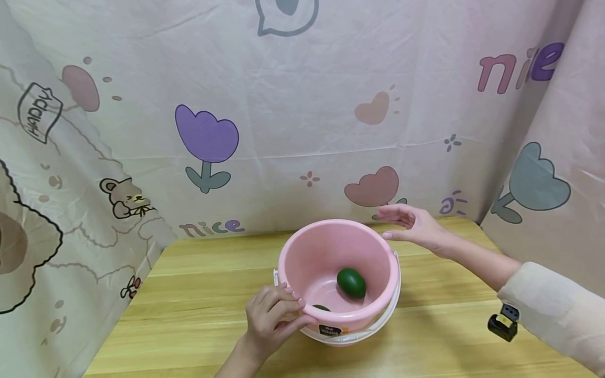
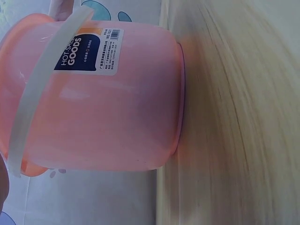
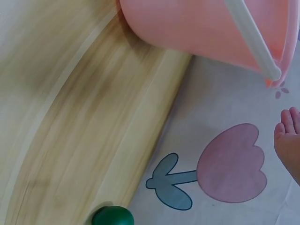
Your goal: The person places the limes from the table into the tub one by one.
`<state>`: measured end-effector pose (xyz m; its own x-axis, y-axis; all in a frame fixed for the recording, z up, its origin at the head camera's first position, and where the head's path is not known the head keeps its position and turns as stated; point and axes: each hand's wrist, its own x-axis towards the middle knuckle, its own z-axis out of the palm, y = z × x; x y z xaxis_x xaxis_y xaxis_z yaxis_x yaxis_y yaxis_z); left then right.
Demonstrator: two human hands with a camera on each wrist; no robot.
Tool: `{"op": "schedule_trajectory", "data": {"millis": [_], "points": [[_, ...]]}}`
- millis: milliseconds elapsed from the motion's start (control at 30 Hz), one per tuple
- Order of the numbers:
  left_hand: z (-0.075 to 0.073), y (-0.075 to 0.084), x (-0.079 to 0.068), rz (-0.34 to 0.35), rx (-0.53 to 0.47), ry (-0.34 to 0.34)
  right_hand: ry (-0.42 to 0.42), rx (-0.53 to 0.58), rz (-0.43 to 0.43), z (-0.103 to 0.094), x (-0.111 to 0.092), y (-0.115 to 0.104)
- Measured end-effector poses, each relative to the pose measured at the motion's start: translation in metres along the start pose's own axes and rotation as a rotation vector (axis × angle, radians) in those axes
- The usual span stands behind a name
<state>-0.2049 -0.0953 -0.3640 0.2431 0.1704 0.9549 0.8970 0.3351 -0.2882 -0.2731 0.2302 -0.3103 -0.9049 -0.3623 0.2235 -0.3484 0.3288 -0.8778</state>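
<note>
A pink bucket stands upright on the table, its white handle hanging down around the front and right. At the front left, my left hand grips the bucket's rim, with fingertips over the edge and the thumb along it. Inside the bucket lies a glossy dark green, egg-shaped thing. A second dark green thing shows only as a sliver behind the front rim. My right hand hovers by the back right rim, holding nothing, fingers loosely extended with the thumb apart.
Another green rounded thing sits near the table's back edge in the right wrist view. The wood-grain table ends at a printed cloth hung behind it and at the sides. A label is stuck on the bucket's outside.
</note>
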Motion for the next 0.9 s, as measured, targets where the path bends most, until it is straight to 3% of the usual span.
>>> {"op": "schedule_trajectory", "data": {"millis": [633,900], "points": [[0.000,0.000,-0.001,0.003,0.013,0.002,0.095,0.012,0.035,-0.011,0.000,0.021],[0.000,0.000,0.000,0.003,0.011,0.008,0.124,-0.037,0.063,-0.019,0.001,0.031]]}}
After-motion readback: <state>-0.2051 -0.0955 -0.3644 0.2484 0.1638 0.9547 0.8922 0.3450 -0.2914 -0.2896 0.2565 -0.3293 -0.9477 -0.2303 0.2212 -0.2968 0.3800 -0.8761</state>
